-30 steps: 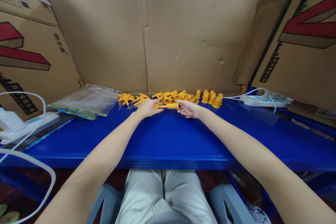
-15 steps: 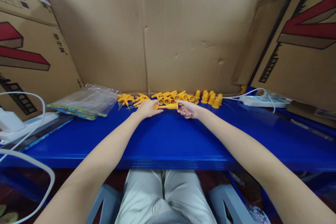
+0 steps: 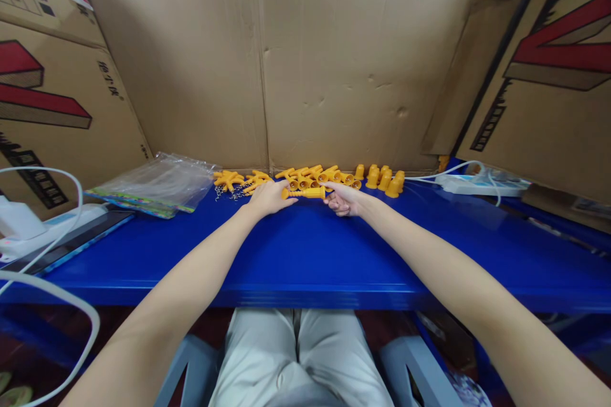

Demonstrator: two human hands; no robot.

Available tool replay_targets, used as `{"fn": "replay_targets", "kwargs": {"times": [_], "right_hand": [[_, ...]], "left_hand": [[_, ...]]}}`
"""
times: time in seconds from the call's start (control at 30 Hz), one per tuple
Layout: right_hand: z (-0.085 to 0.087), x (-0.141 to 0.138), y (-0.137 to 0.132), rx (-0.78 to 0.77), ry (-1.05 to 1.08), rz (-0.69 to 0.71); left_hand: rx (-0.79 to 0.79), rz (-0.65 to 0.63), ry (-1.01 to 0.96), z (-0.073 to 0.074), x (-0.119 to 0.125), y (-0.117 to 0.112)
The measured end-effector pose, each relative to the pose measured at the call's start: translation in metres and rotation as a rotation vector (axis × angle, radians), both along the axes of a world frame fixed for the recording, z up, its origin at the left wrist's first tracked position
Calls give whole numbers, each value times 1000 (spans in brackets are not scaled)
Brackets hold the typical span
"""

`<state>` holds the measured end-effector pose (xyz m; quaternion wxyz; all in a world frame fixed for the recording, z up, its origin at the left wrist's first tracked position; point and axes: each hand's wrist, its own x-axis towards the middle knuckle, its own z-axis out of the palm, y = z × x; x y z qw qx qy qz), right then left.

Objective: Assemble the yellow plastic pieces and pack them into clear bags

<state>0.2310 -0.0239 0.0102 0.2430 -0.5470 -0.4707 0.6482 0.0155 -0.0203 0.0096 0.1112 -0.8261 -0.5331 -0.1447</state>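
A yellow plastic part [image 3: 308,193] with a ribbed stem lies level between my two hands, just above or on the blue table. My left hand [image 3: 271,198] is closed at its left end, with fingers and thumb around the tip. At the wider right end, my right hand [image 3: 342,199] pinches the part, index finger stretched along it and the other fingers curled. Right behind it sit several yellow cup-shaped pieces [image 3: 356,184] with their openings toward me. Yellow branched pieces [image 3: 229,178] lie left of my left hand, beside small metal screws or hooks [image 3: 220,191].
Yellow caps [image 3: 394,187] stand upright at the right. Clear plastic bags [image 3: 153,181] lie on the blue table [image 3: 305,254] at the left. A white power strip [image 3: 482,184] with cables is at the right, another [image 3: 52,229] at the left. Cardboard [image 3: 334,70] walls in the back.
Almost nothing differs. Both hands keep hold of the yellow part in nearly the same place, with only a very slight shift.
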Motion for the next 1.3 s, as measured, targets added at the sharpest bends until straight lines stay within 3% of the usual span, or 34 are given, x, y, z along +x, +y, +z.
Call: {"fn": "replay_targets", "kwargs": {"times": [0.27, 0.33, 0.4, 0.53, 0.63, 0.73, 0.83, 1.3], "right_hand": [[3, 0, -4, 24, -120, 58], [1, 0, -4, 133, -230, 70], [-3, 0, -4, 417, -352, 36], [-13, 1, 1, 1203, -598, 56], [-16, 0, 1, 1451, -824, 170], [-13, -2, -1, 1472, -969, 218], [-9, -3, -2, 1477, -985, 241], [-6, 0, -1, 1313, -744, 174]], "left_hand": [[21, 37, 11, -2, 3, -3], [-1, 42, -2, -2, 2, -2], [-21, 41, -13, -2, 0, 0], [-40, 30, -47, -2, -3, 4], [-26, 14, -83, -4, -3, 7], [-20, -13, -106, -5, -2, 9], [-24, -20, -110, -5, -1, 9], [53, 1, -56, 0, 2, 1]]}}
